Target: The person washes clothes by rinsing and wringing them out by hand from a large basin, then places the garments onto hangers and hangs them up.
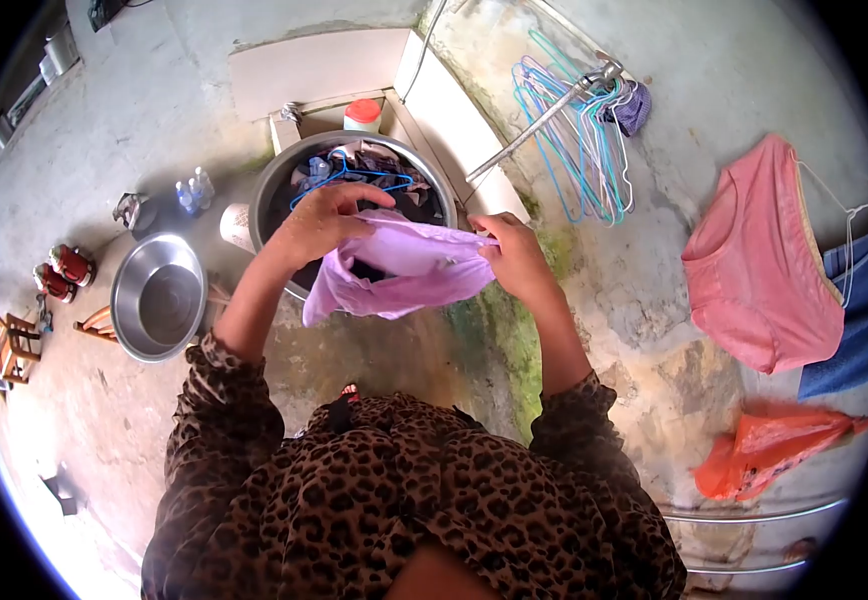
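A light purple cloth garment (409,262) is stretched between my two hands, with a dark opening at its left part. My left hand (322,228) grips its upper left edge, fingers bent over the fabric. Pinched in my right hand (516,255) is the garment's right end. Just beyond and partly under my hands stands a large metal basin (270,200) holding dark wet-looking clothes (419,190). A blue hanger (386,176) lies on those clothes.
Beside the basin is a white container with a red lid (362,114). Hangers (584,140) hang from a metal pipe (529,135). Pink underwear (764,270) hangs at right above an orange-red bag (769,450). An empty metal basin (159,298) and chair (14,340) are at left.
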`<action>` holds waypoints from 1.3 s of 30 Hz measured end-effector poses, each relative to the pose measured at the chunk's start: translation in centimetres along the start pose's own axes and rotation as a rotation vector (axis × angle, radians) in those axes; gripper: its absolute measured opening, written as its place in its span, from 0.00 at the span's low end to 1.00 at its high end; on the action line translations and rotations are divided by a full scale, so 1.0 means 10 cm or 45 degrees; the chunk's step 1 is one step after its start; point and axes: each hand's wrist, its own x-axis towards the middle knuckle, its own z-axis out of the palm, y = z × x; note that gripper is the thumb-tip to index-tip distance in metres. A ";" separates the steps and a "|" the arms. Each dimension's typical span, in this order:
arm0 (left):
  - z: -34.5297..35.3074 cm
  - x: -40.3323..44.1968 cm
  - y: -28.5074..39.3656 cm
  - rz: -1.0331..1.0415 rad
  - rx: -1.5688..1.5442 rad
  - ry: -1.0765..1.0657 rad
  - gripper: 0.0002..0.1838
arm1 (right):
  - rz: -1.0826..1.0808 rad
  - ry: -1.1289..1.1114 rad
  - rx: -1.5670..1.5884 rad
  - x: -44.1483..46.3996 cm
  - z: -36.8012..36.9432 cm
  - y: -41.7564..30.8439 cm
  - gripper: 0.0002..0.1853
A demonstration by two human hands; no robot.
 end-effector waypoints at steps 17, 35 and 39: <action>0.45 0.26 -0.96 -0.619 0.108 0.229 0.20 | 0.274 0.274 0.706 0.16 0.09 -0.22 0.08; 1.27 0.09 -1.45 -0.892 0.521 -0.045 0.39 | 0.184 0.692 0.362 0.14 0.21 -0.29 0.13; 1.24 0.07 -1.66 -0.933 0.310 -0.431 0.25 | 0.234 0.684 0.465 0.06 0.24 -0.20 0.14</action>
